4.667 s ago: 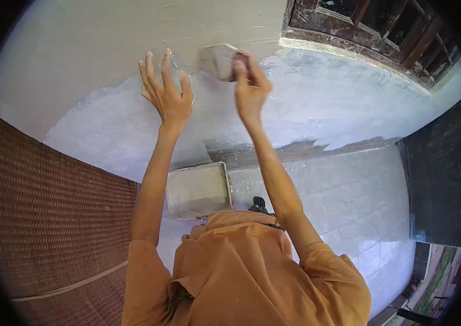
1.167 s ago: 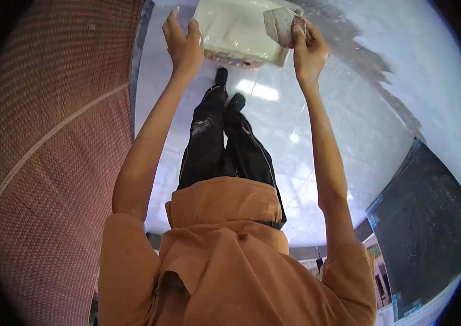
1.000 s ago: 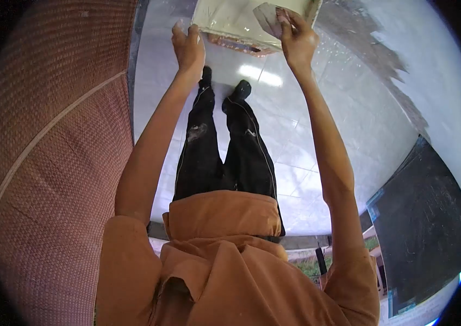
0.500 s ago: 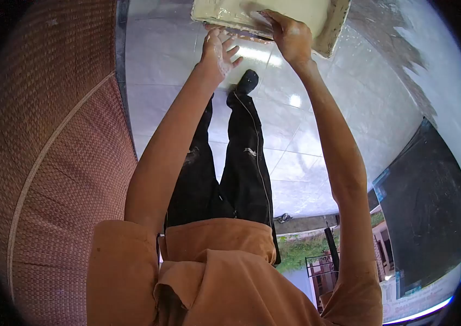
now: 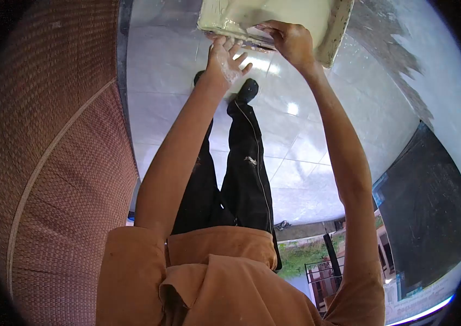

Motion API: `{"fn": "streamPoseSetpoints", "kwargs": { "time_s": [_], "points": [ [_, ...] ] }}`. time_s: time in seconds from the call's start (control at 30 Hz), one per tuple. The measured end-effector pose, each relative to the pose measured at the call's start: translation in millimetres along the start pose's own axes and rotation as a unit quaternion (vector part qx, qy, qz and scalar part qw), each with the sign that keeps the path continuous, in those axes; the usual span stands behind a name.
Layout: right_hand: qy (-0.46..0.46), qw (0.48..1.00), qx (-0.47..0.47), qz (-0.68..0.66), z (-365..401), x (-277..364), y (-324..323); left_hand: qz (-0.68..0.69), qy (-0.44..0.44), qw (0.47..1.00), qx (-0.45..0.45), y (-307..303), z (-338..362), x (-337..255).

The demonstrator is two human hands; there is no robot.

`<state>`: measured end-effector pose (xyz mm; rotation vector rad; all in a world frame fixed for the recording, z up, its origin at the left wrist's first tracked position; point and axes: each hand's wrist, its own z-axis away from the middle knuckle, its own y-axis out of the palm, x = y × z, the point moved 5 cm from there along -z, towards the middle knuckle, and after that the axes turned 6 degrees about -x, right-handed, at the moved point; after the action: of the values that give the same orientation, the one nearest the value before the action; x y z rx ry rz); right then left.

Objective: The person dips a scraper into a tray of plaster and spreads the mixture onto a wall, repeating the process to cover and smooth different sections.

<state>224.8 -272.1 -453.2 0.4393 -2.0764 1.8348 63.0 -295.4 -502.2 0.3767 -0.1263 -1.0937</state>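
Observation:
A cream-coloured tray (image 5: 325,50) with raised, spattered edges lies at the top of the view, wet pale liquid or paint inside it. My left hand (image 5: 227,61) is at its near left edge, palm up, fingers spread, white smears on palm and fingertips, holding nothing. Over the tray's near edge, my right hand (image 5: 291,44) has its fingers pressed together, their tips pointing left into the tray. What they pinch, if anything, is too small to make out.
Woven reddish matting (image 5: 78,174) rises along the left side. Pale glossy tiles (image 5: 301,141) form the floor under my legs in black trousers (image 5: 241,163). A dark panel (image 5: 431,206) stands at the right, near a patchily painted wall (image 5: 442,81). Greenery shows behind.
The tray and both hands sit slightly lower and further right in view. My left hand stays spread; my right fingers remain together over the tray edge.

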Motion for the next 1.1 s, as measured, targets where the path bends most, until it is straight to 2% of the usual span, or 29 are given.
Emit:
{"fn": "streamPoseSetpoints", "kwargs": {
  "time_s": [0.13,0.23,0.27,0.33,0.4,0.47,0.53,0.6,0.63,0.67,0.73,0.77,0.8,0.87,0.93,1.0,1.03,1.07,1.1],
  "points": [
    [-0.003,0.995,0.047,-0.092,-24,-28,-3,-0.026,-0.012,0.999,-0.04,-6,12,2],
    [0.139,0.959,0.069,-0.237,-31,-43,-18,-0.053,0.032,0.993,-0.098,-13,29,-5],
    [0.133,0.961,0.061,-0.234,-27,-43,-26,-0.054,0.039,0.994,-0.09,-11,37,-9],
    [0.257,0.902,0.073,-0.34,-15,-46,-39,-0.073,0.086,0.992,-0.058,-2,55,-23],
    [0.341,0.82,-0.01,-0.459,0,-27,-60,-0.072,0.109,0.99,-0.044,13,70,-38],
    [0.369,0.763,-0.07,-0.526,11,-14,-74,-0.131,0.166,0.977,-0.037,28,86,-56],
    [0.362,0.674,-0.146,-0.628,7,24,-102,-0.14,0.206,0.968,-0.014,47,106,-70],
    [0.355,0.626,-0.18,-0.67,5,50,-127,-0.24,0.361,0.9,0.028,75,135,-93],
    [0.332,0.608,-0.194,-0.695,1,63,-142,-0.241,0.377,0.893,0.042,89,146,-102],
    [0.301,0.577,-0.224,-0.725,-5,79,-159,-0.285,0.454,0.842,0.059,105,161,-113],
    [0.279,0.56,-0.264,-0.734,-21,102,-190,-0.357,0.596,0.714,0.09,140,200,-130],
    [0.272,0.563,-0.276,-0.73,-27,110,-205,-0.387,0.637,0.661,0.088,157,220,-138],
    [0.251,0.566,-0.287,-0.731,-35,120,-222,-0.381,0.65,0.649,0.102,170,234,-145],
    [0.235,0.552,-0.317,-0.734,-49,133,-252,-0.424,0.768,0.474,0.072,200,272,-157],
    [0.174,0.555,-0.34,-0.739,-65,141,-280,-0.415,0.8,0.428,0.067,226,300,-168],
    [0.149,0.535,-0.371,-0.744,-76,142,-304,-0.417,0.85,0.32,0.038,252,325,-178],
    [0.135,0.54,-0.389,-0.734,-84,144,-317,-0.403,0.868,0.287,0.042,264,336,-182],
    [0.121,0.54,-0.399,-0.731,-90,145,-328,-0.394,0.874,0.279,0.052,276,344,-186],
    [0.106,0.539,-0.414,-0.726,-94,145,-339,-0.39,0.886,0.247,0.048,287,353,-188]
  ]
}}
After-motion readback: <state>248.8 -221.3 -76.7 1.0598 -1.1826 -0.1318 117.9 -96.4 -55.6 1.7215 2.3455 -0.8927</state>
